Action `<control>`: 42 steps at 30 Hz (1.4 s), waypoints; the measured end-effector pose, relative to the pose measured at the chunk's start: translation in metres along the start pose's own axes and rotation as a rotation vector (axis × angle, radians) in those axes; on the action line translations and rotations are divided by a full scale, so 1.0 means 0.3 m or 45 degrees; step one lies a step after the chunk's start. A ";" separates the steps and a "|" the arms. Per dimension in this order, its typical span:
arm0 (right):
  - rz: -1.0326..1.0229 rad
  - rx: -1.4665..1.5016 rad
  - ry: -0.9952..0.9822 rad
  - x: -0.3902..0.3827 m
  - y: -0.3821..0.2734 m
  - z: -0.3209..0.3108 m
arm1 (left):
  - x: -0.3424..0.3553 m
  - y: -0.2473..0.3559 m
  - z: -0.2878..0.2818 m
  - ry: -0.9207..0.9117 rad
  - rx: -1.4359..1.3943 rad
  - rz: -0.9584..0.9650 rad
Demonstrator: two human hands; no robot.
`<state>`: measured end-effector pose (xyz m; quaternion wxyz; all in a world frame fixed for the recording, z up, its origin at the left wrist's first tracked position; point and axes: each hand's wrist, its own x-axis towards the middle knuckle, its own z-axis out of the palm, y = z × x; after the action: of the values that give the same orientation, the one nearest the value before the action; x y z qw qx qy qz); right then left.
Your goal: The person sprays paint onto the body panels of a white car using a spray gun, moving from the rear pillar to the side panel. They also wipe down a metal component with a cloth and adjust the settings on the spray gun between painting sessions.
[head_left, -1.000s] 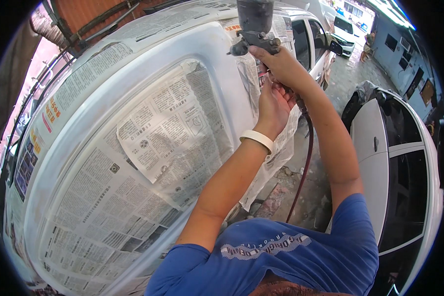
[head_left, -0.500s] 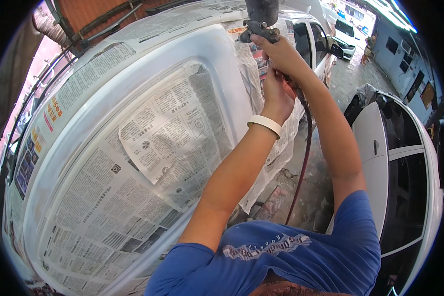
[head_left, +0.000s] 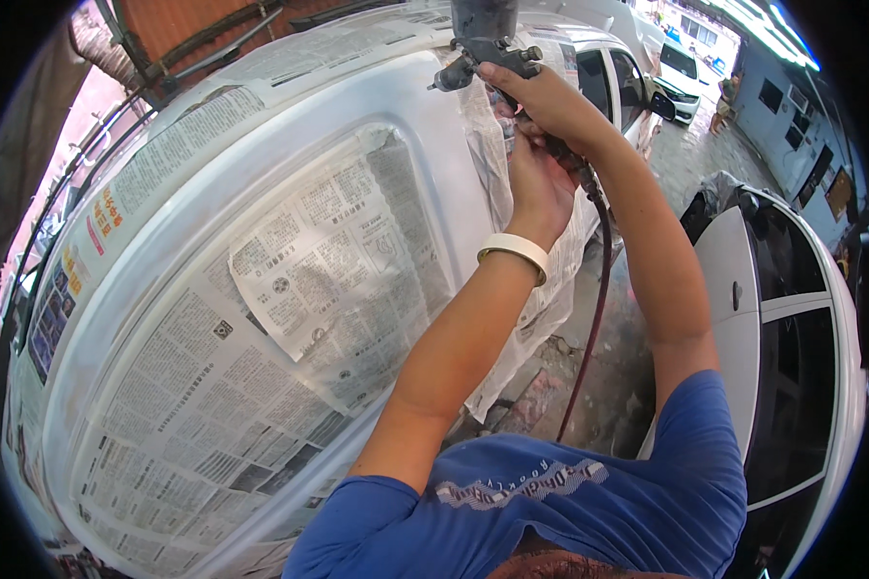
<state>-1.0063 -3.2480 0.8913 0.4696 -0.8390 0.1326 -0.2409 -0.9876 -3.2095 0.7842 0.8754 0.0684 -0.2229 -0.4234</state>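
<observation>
A dark spray gun (head_left: 492,53) with a grey cup on top is gripped in my right hand (head_left: 543,101), thumb at the back of its body. Its nozzle points left, just above the corner of the white-coated car panel (head_left: 430,106) and apart from it. My left hand (head_left: 541,188), below a cream wristband (head_left: 517,253), is curled at the gun's lower handle against my right hand; its fingertips are partly hidden. From the handle's base a dark red air hose (head_left: 599,318) hangs down. Newspaper (head_left: 328,251) masks the area inside the white frame.
More masking paper (head_left: 541,309) hangs down the car's side. A white car (head_left: 792,289) stands close on my right with a door edge facing me. Another white car (head_left: 679,72) and a person (head_left: 724,101) are farther back. The rough floor (head_left: 594,376) lies between the cars.
The spray gun has moved left with both my hands, its nozzle now over the panel's corner. The hose has shifted slightly with it. My grip looks the same.
</observation>
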 end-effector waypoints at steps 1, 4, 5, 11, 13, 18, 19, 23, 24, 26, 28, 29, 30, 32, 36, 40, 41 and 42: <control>-0.040 -0.033 0.063 0.006 -0.002 0.000 | 0.013 0.002 0.005 0.008 -0.002 -0.025; -0.037 -0.131 0.147 0.032 -0.010 -0.019 | 0.063 0.006 0.002 -0.028 0.034 -0.046; -0.042 -0.130 0.144 0.040 -0.013 -0.022 | 0.078 0.002 0.001 -0.030 0.036 -0.040; -0.121 -0.166 0.238 0.101 0.003 -0.055 | 0.148 -0.014 0.013 -0.039 0.038 -0.041; -0.042 -0.204 0.205 0.119 -0.008 -0.068 | 0.178 -0.015 0.004 -0.121 0.063 0.109; -0.071 -0.025 0.103 0.188 0.032 -0.116 | 0.208 -0.015 0.048 -0.064 0.025 0.056; -0.067 -0.019 0.095 0.193 0.029 -0.124 | 0.209 -0.016 0.062 -0.090 0.060 0.097; -0.039 -0.021 0.081 0.265 0.018 -0.128 | 0.254 0.002 0.084 -0.056 0.064 0.173; -0.073 -0.030 0.053 0.270 0.002 -0.120 | 0.275 0.014 0.078 -0.060 0.047 0.196; -0.113 -0.033 0.019 0.291 -0.009 -0.098 | 0.299 0.033 0.061 -0.062 0.038 0.228; -0.139 -0.128 0.079 0.328 0.011 -0.105 | 0.305 0.023 0.076 -0.017 0.014 0.266; -0.137 -0.132 0.086 0.339 0.020 -0.117 | 0.304 0.021 0.084 -0.021 0.012 0.260; -0.121 -0.115 0.075 0.337 0.011 -0.103 | 0.291 0.032 0.090 -0.023 0.004 0.261; -0.100 -0.099 0.062 0.326 -0.008 -0.080 | 0.262 0.050 0.106 -0.022 -0.006 0.261; -0.066 -0.220 0.076 0.297 -0.057 -0.035 | 0.208 0.086 0.110 0.012 -0.111 0.261; -0.098 -0.183 0.063 0.229 -0.118 0.024 | 0.149 0.113 0.112 0.005 -0.144 0.272; -0.098 -0.184 0.057 0.210 -0.132 0.043 | 0.132 0.122 0.110 0.009 -0.146 0.277; -0.114 -0.196 0.058 0.193 -0.151 0.058 | 0.116 0.131 0.111 -0.019 -0.186 0.283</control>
<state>-0.9480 -3.2376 0.9384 0.3893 -0.8720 0.1239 -0.2695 -0.9557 -3.2093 0.8378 0.9179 -0.0237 -0.2040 -0.3394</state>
